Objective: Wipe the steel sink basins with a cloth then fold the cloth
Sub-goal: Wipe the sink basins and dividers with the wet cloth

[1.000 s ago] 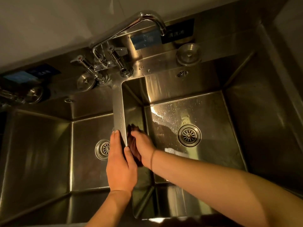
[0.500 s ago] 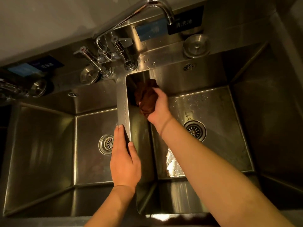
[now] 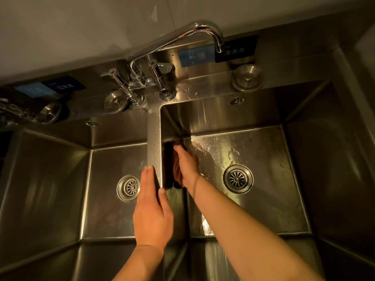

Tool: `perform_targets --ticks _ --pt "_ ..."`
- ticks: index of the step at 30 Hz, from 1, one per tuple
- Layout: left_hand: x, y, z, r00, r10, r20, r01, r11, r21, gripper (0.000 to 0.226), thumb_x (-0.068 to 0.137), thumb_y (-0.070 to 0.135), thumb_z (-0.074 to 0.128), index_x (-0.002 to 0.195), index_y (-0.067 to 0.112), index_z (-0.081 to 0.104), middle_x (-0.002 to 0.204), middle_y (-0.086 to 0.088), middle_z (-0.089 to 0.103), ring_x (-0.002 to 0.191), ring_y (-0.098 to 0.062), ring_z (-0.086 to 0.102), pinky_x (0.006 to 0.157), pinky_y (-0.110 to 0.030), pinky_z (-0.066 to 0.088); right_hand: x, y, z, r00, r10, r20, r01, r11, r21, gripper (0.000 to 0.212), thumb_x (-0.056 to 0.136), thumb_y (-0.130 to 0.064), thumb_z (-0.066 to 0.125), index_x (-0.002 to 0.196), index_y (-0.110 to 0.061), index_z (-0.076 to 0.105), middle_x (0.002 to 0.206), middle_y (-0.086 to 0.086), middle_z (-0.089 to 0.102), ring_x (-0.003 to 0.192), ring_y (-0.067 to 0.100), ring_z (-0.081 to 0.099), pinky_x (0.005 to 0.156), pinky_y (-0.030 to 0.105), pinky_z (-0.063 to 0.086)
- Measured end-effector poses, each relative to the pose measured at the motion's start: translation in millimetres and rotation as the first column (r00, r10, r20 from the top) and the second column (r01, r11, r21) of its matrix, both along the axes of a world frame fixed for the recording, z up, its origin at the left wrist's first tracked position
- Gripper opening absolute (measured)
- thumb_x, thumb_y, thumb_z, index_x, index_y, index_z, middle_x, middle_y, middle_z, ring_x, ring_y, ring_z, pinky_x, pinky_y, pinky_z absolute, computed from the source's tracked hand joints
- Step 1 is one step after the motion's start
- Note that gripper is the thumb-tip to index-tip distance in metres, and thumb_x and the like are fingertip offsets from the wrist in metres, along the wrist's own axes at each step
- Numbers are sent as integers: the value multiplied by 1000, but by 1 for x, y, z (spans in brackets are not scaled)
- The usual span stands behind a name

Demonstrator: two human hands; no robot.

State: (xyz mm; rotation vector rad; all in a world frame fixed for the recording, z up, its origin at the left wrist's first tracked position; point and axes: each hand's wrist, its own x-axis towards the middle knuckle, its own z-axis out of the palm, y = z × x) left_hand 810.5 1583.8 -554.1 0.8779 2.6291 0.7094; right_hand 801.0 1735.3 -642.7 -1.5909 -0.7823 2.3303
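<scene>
Two steel basins lie below me, split by a narrow steel divider (image 3: 154,138). My right hand (image 3: 187,167) is down in the right basin (image 3: 267,199), pressing a dark brown cloth (image 3: 177,173) flat against the basin's left wall, beside the divider. Most of the cloth is hidden behind the hand. My left hand (image 3: 153,211) rests flat on top of the divider, fingers together and pointing away from me, holding nothing. The left basin (image 3: 105,199) is beneath it to the left.
A swivel faucet (image 3: 182,37) with two tap handles stands at the back, its spout over the right basin. Each basin has a round drain: one in the left basin (image 3: 128,188), one in the right (image 3: 237,178). Steel drain plugs (image 3: 247,77) sit on the back ledge. Water drops cover the right basin's floor.
My right hand has carried the cloth from high on the right basin's back-left corner down the left wall toward me. The left hand has stayed on the divider.
</scene>
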Motion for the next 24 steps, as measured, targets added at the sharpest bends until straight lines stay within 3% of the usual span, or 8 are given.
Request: perform_targets --ticks 7,11,14,15,17,18,21,24 --pt "0 1 -1 1000 4 7 -4 1000 -12 64 106 32 42 162 45 14 169 24 19 149 -1 28 112 -30 32 12 -17 4 996 77 34 -79 996 32 54 86 -40 66 138 -27 57 123 7 68 113 29 66 101 51 54" --pt "-1 1 0 1000 18 18 -18 1000 -10 64 106 32 43 162 46 15 169 21 19 151 -12 34 113 -41 38 28 0 18 991 133 -10 -129 941 -311 35 89 -47 67 113 -21 72 96 8 73 87 26 68 76 41 54" --pt "-1 2 0 1000 22 10 -22 1000 -11 63 106 30 44 161 46 17 169 20 23 148 -19 41 108 -47 45 52 44 18 988 -126 -87 76 897 -435 31 87 -45 63 95 -15 69 90 10 70 85 29 65 81 39 51" --pt "-1 3 0 1000 19 5 -19 1000 -7 63 105 30 44 160 45 18 168 20 24 147 -20 43 108 -47 45 62 61 20 964 -228 -138 146 884 -443 27 82 -41 67 93 -16 67 91 4 66 89 19 63 85 31 48" --pt "-1 3 1 1000 7 -3 -7 1000 -3 62 105 30 44 160 43 19 168 18 26 147 -19 42 110 -44 42 82 94 29 891 -375 -254 238 865 -442 32 60 -30 82 85 -22 64 89 -14 47 89 -5 44 77 10 23" --pt "-2 2 0 1000 0 -7 0 1000 -2 62 105 30 44 161 41 19 168 16 27 149 -18 40 113 -41 38 91 109 32 881 -394 -261 272 874 -402 29 57 -28 81 82 -22 67 89 -11 48 86 -4 42 72 15 17" --pt "-4 3 -1 998 -38 -46 37 999 -34 62 105 26 44 163 29 23 168 3 30 154 -18 31 122 -40 29 114 153 36 877 -459 -142 432 882 -187 33 89 -30 55 115 -15 68 118 12 65 99 28 62 75 31 48" --pt "-4 5 -1 993 -71 -95 64 995 -76 63 104 23 45 163 20 24 169 -5 27 155 -24 29 126 -47 27 125 178 44 822 -555 -127 550 832 -79 44 96 -28 50 135 -11 60 120 15 70 103 35 69 87 44 57"
